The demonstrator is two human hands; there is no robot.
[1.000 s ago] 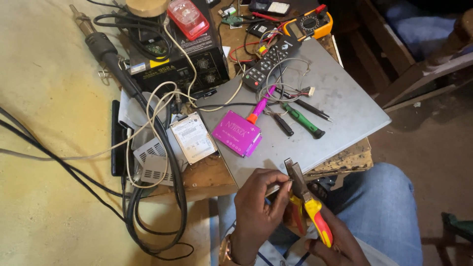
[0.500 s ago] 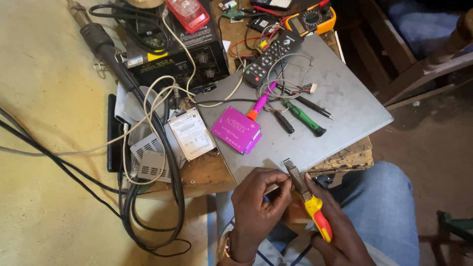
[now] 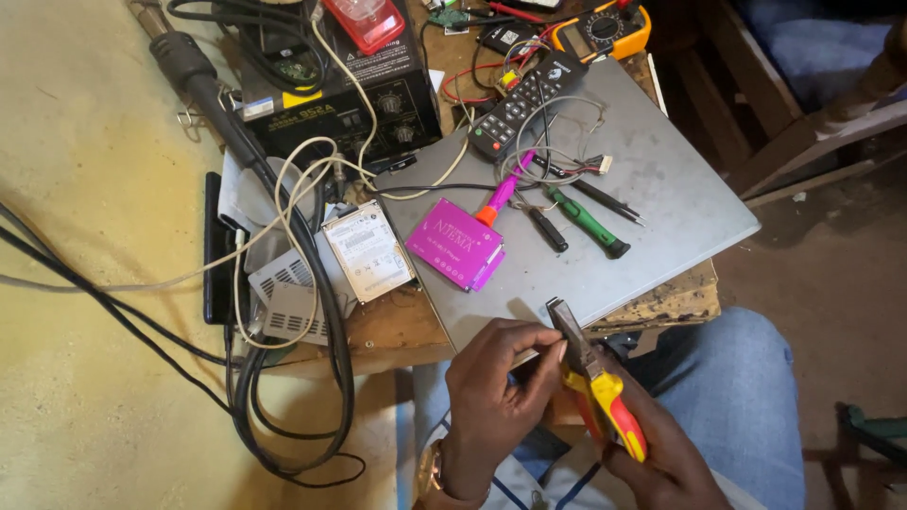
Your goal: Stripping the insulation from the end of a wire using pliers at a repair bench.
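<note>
Both hands work low over my lap: my right hand (image 3: 661, 453) is wrapped around the red-and-yellow pliers (image 3: 595, 382), while my left hand (image 3: 496, 392) pinches something tiny at their tip, steadying it. The pliers' long axis points up-left toward the closed grey laptop (image 3: 661, 189) on the desk (image 3: 397, 326).

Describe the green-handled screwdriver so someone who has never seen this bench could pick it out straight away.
Find the closed grey laptop covering the right half of the wooden bench. On its lid, right of the purple box, lies the green-handled screwdriver. Its neighbours have black or pink-and-orange handles; only this handle is green.
</note>
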